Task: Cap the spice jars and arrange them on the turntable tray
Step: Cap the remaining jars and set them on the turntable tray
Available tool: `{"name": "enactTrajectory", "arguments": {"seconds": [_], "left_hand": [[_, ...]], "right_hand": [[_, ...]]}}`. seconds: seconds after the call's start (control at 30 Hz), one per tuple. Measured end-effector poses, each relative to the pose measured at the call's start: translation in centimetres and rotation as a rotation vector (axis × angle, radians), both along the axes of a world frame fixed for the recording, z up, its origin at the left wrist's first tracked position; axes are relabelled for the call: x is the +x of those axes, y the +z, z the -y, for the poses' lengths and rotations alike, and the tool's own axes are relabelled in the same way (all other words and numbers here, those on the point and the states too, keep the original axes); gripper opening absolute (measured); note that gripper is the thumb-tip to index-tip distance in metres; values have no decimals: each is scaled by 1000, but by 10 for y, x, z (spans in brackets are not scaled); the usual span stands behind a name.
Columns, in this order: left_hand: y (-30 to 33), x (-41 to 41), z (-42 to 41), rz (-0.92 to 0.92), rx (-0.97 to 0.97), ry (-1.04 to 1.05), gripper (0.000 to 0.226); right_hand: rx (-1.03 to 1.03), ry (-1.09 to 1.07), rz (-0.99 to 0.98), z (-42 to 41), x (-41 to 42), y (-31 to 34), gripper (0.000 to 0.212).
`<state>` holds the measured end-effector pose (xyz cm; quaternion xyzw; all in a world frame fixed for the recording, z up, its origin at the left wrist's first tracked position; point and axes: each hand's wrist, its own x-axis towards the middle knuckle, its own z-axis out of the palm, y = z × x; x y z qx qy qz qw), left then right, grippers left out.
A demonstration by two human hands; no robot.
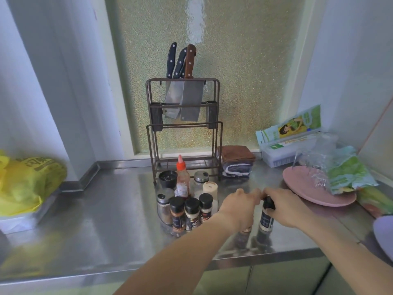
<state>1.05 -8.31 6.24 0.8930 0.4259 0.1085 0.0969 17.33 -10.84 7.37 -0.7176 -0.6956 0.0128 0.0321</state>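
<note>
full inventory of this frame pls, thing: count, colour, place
black-capped spice jars: 3, front of turntable tray
spice jar: 1, black cap, on counter right of tray, both hands on it
sauce bottle: 1, red-orange, on tray
knives: 3, in brown rack
folded cloths: brown over dark, right of rack
plate: 1, pink, right
bag: 1, yellow, left
left hand: beside jar cap
right hand: grip around jar top

A knife rack (184, 133) stands at the bench's (102, 211) back, folded cloths (237, 163) beside it, a pink plate (308, 188) right.
</note>
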Motion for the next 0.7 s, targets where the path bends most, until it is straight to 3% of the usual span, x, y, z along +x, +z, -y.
{"name": "enactTrajectory", "arguments": {"seconds": [0.17, 0.37, 0.53, 0.7], "left_hand": [[10, -7, 6, 91, -7, 3, 41], [92, -67, -9, 263, 226, 69, 41], [152, -133, -36, 238, 367, 236, 37], [131, -164, -49, 150, 339, 323, 29]], "right_hand": [[28, -23, -75, 0, -6, 11, 31], [302, 44, -206, -15, -47, 84, 46], [405, 172, -306, -40, -109, 133, 50], [281, 258, -296, -61, -159, 121, 49]]}}
